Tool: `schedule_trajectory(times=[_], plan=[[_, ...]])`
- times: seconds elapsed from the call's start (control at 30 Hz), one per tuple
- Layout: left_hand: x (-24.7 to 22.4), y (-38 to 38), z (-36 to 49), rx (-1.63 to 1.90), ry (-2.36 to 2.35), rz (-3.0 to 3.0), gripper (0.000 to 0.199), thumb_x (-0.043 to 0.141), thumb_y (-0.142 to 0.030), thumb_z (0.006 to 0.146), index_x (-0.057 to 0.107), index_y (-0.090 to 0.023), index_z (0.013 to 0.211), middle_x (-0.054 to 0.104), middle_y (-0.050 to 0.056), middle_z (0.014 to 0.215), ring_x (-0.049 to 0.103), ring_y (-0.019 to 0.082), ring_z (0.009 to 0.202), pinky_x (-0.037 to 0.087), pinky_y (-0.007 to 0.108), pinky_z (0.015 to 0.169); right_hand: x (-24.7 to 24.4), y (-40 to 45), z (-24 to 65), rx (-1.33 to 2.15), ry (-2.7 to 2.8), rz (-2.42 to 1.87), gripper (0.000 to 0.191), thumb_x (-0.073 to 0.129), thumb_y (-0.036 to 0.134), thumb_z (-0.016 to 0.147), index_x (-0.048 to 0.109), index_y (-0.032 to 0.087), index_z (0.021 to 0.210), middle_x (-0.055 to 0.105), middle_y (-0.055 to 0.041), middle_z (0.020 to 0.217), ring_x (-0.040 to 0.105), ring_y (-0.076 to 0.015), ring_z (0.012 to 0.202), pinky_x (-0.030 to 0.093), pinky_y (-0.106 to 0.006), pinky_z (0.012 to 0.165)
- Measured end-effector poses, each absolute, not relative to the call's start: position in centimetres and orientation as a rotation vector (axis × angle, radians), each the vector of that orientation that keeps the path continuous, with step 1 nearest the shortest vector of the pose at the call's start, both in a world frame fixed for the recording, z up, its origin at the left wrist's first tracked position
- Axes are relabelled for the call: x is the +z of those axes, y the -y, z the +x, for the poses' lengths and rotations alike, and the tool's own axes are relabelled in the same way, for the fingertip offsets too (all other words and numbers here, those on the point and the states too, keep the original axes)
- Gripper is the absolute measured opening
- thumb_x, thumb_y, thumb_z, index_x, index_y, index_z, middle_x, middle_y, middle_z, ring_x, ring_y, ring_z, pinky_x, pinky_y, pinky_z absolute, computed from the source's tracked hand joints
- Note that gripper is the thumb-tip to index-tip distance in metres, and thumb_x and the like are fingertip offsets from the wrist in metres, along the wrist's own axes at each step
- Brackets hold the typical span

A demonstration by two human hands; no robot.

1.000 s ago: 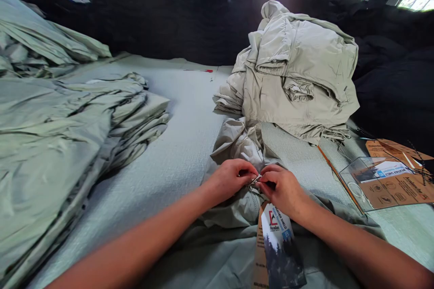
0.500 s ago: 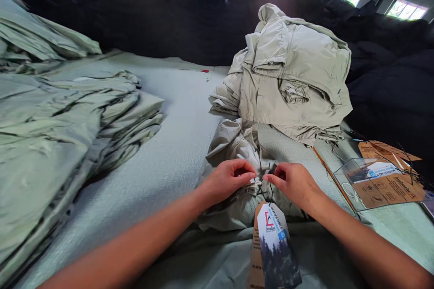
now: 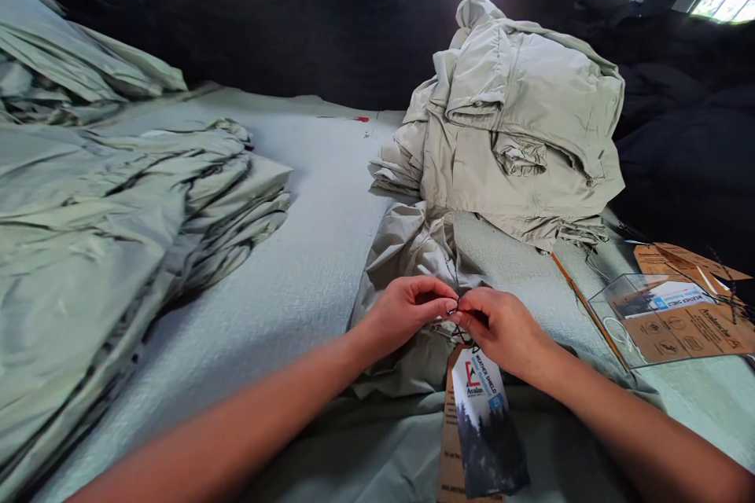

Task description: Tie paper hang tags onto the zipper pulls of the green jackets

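Observation:
My left hand [image 3: 406, 314] and my right hand [image 3: 501, 326] meet fingertip to fingertip over a light grey garment [image 3: 406, 247]. Each one pinches a thin black string [image 3: 458, 302] between thumb and forefinger. From this string hangs a printed hang tag [image 3: 492, 424] with a forest picture, and a brown card tag [image 3: 449, 440] lies partly behind it. Crumpled fabric of the garment spreads under and around both hands. The exact crossing of the string is partly hidden by my fingertips.
A tall pile of folded beige garments [image 3: 531, 102] stands beyond my hands. More greenish garments [image 3: 88, 228] lie at the left. A clear box with brown tags [image 3: 678, 326] is at the right. Dark heaps [image 3: 265, 31] rise behind the table [image 3: 318, 251].
My hands have come together, and my right hand has closed in against the left fingertips at the string. The view has shifted slightly.

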State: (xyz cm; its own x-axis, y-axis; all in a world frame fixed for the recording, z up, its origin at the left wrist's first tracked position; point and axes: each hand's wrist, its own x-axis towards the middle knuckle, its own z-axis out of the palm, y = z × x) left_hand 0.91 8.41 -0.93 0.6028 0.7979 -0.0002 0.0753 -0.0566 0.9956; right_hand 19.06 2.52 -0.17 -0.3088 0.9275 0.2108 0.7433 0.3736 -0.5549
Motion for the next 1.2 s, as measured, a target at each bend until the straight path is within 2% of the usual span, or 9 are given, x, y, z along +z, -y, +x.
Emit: schedule_trajectory(times=[0.4, 0.53, 0.67, 0.93, 1.2], plan=[[-0.4, -7.8, 1.3, 0.717, -0.837, 1.726, 0.014, 0.066, -0.027, 0.076, 0.072, -0.014, 0.079, 0.068, 0.003, 0.075, 0.058, 0.014, 0.071, 0.045, 0.023, 0.067, -0.2, -2.5, 19.0, 0.446, 2.148, -1.51, 0.018, 0.059, 0.016, 0.084, 0.061, 0.018, 0.066, 0.061, -0.0004, 0.064, 0.052, -0.0125, 0.06, 0.032, -0.024, 0.056], [-0.3, -7.8, 1.3, 0.699, -0.868, 1.833, 0.013, 0.06, -0.026, 0.08, 0.067, -0.014, 0.078, 0.062, -0.001, 0.071, 0.051, 0.012, 0.067, 0.039, 0.022, 0.061, -0.5, -2.9, 19.3, 0.638, 1.913, -1.493, 0.014, 0.071, 0.027, 0.078, 0.065, 0.018, 0.069, 0.064, 0.0005, 0.065, 0.054, -0.0122, 0.059, 0.037, -0.023, 0.054], [-0.4, -7.9, 1.1, 0.654, -0.845, 1.831, 0.018, 0.056, -0.03, 0.083, 0.065, -0.014, 0.082, 0.061, -0.001, 0.072, 0.049, 0.011, 0.065, 0.038, 0.022, 0.06, -0.9, -3.3, 19.8, 0.89, 1.558, -1.309, 0.025, 0.073, 0.039, 0.075, 0.069, 0.017, 0.086, 0.067, -0.0009, 0.069, 0.056, -0.0118, 0.054, 0.045, -0.023, 0.05], [-0.6, -8.2, 0.9, 0.576, -0.773, 1.81, 0.021, 0.056, -0.032, 0.083, 0.067, -0.014, 0.083, 0.065, 0.002, 0.075, 0.055, 0.015, 0.072, 0.042, 0.024, 0.067, -0.7, -3.6, 19.9, 0.86, 1.674, -1.147, 0.014, 0.067, 0.032, 0.083, 0.072, 0.02, 0.081, 0.065, -0.0017, 0.07, 0.059, -0.0114, 0.055, 0.05, -0.023, 0.052], [-0.9, -8.5, 0.9, 0.481, -0.763, 1.783, 0.019, 0.056, -0.03, 0.08, 0.068, -0.014, 0.079, 0.062, -0.001, 0.069, 0.052, 0.013, 0.068, 0.041, 0.023, 0.065, -0.8, -4.0, 20.2, 0.996, 1.72, -1.055, 0.024, 0.066, 0.044, 0.083, 0.073, 0.02, 0.085, 0.064, -0.0019, 0.074, 0.059, -0.0114, 0.057, 0.051, -0.024, 0.054]])
